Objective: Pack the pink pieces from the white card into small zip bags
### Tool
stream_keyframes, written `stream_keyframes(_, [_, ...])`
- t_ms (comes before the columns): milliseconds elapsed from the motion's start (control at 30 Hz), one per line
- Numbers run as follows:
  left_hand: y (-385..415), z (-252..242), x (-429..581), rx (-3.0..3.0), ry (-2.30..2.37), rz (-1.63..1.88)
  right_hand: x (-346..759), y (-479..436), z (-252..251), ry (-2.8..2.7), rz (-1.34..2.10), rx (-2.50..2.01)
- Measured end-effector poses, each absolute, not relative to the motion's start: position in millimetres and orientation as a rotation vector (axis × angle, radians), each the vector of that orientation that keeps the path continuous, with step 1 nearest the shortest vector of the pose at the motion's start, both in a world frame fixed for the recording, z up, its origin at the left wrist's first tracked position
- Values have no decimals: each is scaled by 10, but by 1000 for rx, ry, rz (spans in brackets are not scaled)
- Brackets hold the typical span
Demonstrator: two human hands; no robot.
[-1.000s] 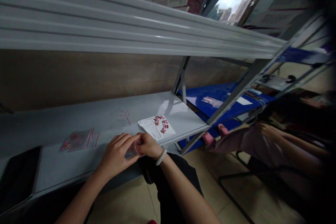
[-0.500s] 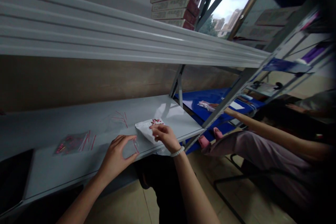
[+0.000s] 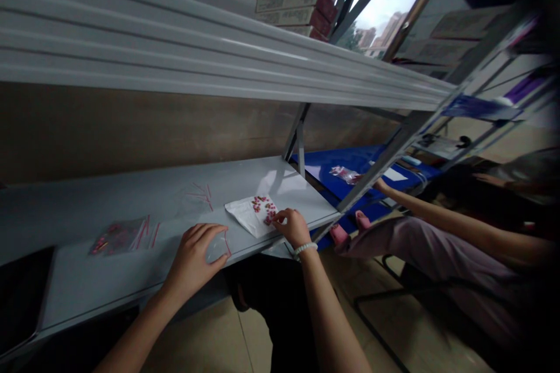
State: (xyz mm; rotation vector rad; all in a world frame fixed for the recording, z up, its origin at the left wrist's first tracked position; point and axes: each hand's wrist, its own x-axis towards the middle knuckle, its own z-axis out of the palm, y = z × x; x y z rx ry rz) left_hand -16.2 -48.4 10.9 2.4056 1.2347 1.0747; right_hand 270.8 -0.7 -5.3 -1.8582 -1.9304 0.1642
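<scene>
My left hand (image 3: 192, 253) holds a small clear zip bag (image 3: 217, 248) with a red seal line at its mouth. Thumb and fingers are spread around the bag at its edges, near the table's front. To the right, a white pouch (image 3: 242, 214) lies flat, bearing several small red, pink and gold beads (image 3: 259, 203). My right hand (image 3: 294, 227), with a pale bead bracelet, reaches to the beads at the pouch's right edge. Its fingertips are pinched together; what they hold is too small to make out.
On the grey table (image 3: 144, 192) lie a clear bag of red and gold pieces (image 3: 116, 237) and some loose zip bags (image 3: 201, 195). A dark tablet-like object (image 3: 26, 291) sits at the left. A shelf (image 3: 219, 52) crosses overhead. At right, a co-worker's arm (image 3: 420, 207) reaches over a blue table (image 3: 324, 163).
My right hand has moved right across the white pouch, uncovering more beads. My left hand with the zip bag has stayed nearly still. The co-worker's hand has drawn back slightly.
</scene>
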Motion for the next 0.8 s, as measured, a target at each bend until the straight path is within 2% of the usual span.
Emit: stream_keyframes(800, [-483,83,-155,2429,1228,1071,2590,106,-84,-1909,219,-1932])
